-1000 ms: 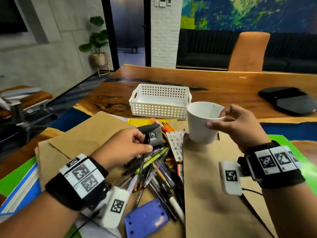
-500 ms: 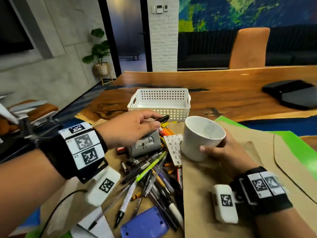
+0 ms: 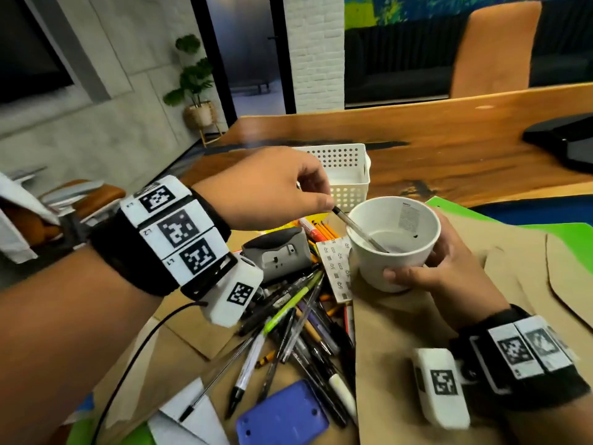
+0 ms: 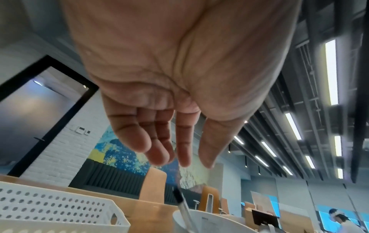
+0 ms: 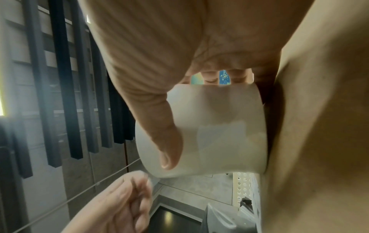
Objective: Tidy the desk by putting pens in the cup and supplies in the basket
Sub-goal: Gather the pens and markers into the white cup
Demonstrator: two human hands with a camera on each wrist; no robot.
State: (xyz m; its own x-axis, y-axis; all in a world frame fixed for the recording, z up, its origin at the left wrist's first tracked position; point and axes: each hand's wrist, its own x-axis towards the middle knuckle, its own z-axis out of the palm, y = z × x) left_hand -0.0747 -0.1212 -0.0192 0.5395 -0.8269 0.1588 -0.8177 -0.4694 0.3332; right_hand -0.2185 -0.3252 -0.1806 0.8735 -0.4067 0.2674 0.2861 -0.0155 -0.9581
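**Pen in cup, left hand just above it**

Wooden table (image 3: 449, 146) fills upper right of head view, brown paper sheets (image 3: 417, 364) spread over its near part. White perforated basket (image 3: 348, 175) sits upper centre, just behind the cup. White cup (image 3: 393, 242) right of centre, tilted toward the left hand, resting on the brown paper. Right hand (image 3: 449, 271) wraps the cup from the right side, thumb (image 5: 167, 141) across its wall, fingers curled round the back. Left hand (image 3: 269, 187) hovers above and left of the cup rim; fingers (image 4: 159, 149) hang loose and straight in the left wrist view, gripping nothing. Clear pen (image 3: 359, 231) with black cap leans inside the cup, cap end over the left rim, just below the left fingertips; contact cannot be told. Grey stapler (image 3: 279, 252) lies left of the cup. Pile of pens (image 3: 301, 316) lies lower centre below the stapler. Blue flat case (image 3: 284, 415) at bottom centre, beside the pile.
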